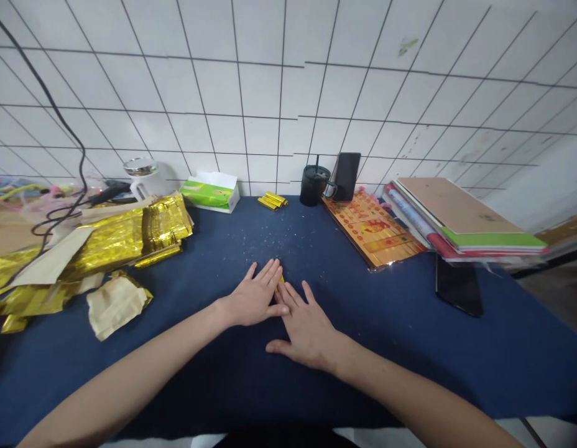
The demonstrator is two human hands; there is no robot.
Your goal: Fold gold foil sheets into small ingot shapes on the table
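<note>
Pretty much the whole desk is covered by a blue cloth (526,361). Going by the green tissue box (207,194), crinkled gold foil (111,239) is heaped to its left, books (461,205) are stacked far right, and an orange packet (370,227) is laid between box and books. Nearer than the box and a bit right, the left hand (254,302) and right hand (311,333) are laid palm down, fingers stretched out flat. White tissue is shown atop the box. A lidded white mug (151,182) is parked left of it, a black mug (311,185) right; contents can't be made out. Just right of the box, gold rolls (272,200) are grouped. Tiniest: a gold piece (281,279), mostly hidden at the fingertips, nearer than the box; whether it's gripped can't be told.
</note>
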